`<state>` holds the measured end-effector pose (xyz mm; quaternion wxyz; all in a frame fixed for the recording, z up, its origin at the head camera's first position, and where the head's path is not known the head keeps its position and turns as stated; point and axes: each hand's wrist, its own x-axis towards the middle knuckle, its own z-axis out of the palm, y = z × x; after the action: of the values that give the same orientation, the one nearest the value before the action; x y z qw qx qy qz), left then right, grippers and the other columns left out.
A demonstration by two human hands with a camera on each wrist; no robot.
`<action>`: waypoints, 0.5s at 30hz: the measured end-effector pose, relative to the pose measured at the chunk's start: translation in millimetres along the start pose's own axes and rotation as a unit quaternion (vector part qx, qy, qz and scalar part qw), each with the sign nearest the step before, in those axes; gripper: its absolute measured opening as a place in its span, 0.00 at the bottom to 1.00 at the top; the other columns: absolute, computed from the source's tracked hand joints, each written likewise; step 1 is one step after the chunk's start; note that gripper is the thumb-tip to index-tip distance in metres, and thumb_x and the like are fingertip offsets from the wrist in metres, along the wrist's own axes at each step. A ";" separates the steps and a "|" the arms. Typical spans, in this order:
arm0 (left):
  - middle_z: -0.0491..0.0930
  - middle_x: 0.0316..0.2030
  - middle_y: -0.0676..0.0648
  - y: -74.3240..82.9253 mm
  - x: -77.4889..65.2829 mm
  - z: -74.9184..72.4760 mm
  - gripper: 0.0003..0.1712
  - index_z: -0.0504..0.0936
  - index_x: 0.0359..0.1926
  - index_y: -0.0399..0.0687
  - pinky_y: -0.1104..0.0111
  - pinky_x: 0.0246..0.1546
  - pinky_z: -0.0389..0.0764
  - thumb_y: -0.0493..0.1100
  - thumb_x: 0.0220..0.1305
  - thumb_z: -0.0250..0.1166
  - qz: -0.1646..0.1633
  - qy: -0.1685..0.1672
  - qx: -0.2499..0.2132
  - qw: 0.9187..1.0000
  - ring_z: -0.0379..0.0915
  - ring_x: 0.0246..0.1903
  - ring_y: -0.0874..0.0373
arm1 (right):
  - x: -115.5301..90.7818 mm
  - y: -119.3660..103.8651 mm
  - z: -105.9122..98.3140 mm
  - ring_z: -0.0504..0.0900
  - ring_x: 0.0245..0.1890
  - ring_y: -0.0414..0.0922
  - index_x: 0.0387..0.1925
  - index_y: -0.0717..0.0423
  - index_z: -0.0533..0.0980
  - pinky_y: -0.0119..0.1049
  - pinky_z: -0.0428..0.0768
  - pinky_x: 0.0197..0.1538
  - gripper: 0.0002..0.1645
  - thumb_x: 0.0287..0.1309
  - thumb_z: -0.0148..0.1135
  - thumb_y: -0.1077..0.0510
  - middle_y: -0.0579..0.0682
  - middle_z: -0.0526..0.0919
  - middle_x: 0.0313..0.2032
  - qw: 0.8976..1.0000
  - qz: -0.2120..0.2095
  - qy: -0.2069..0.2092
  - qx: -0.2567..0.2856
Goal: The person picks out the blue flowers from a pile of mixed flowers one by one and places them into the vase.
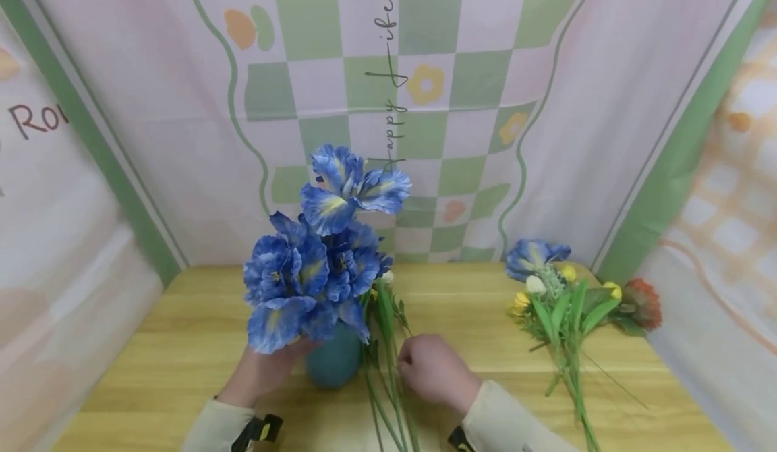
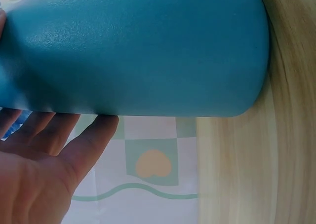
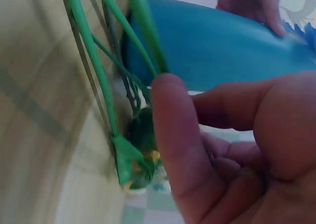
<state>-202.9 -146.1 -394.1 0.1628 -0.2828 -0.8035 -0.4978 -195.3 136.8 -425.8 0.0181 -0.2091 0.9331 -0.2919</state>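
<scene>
A teal vase [image 1: 335, 357] stands upright on the wooden table, with several blue irises [image 1: 309, 263] rising from it. My left hand [image 1: 267, 368] holds the vase near its top; the left wrist view shows the fingers [image 2: 94, 140] against the wall of the vase [image 2: 163, 51], with a thumb tip at its other side. To the right of the vase, my right hand [image 1: 438, 374] pinches a green flower stem [image 3: 143, 24] between thumb and forefinger. More long stems [image 1: 388, 384] lie beside it on the table, their flower heads partly hidden behind the irises.
At the right of the table [image 1: 473, 317] lies a bunch of flowers [image 1: 570, 317] with yellow, white, blue and red heads. A printed cloth [image 1: 370, 88] hangs behind the table, and more cloth closes off both sides.
</scene>
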 end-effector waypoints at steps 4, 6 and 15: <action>0.77 0.58 0.42 -3.8 -1.0 1.2 0.37 0.71 0.63 0.37 0.61 0.57 0.77 0.28 0.52 0.75 0.002 0.011 0.015 1.000 0.73 0.57 0.46 | -1.8 4.7 -7.3 0.74 0.21 0.36 0.30 0.55 0.80 0.35 0.80 0.28 0.06 0.63 0.61 0.62 0.39 0.76 0.21 1.000 0.021 0.021 0.009; 0.77 0.58 0.47 -13.4 -2.8 2.1 0.37 0.72 0.63 0.42 0.60 0.57 0.77 0.30 0.52 0.76 0.002 0.017 0.020 1.000 0.73 0.57 0.50 | -6.0 12.9 -19.9 0.74 0.21 0.37 0.32 0.55 0.80 0.36 0.79 0.27 0.04 0.63 0.61 0.62 0.40 0.77 0.22 0.998 0.049 0.046 -0.008; 0.76 0.60 0.49 -17.9 -5.7 0.9 0.42 0.71 0.66 0.45 0.63 0.59 0.75 0.30 0.49 0.77 0.007 0.026 0.026 0.999 0.72 0.59 0.49 | -48.6 106.4 -95.9 0.77 0.24 0.49 0.30 0.61 0.77 0.51 0.80 0.27 0.04 0.57 0.57 0.64 0.53 0.78 0.24 0.965 0.194 0.058 -0.166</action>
<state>-209.4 -153.2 -410.2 0.1941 -0.2713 -0.8098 -0.4826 -206.4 286.8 -409.3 -0.0150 -0.0070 0.9907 -0.1351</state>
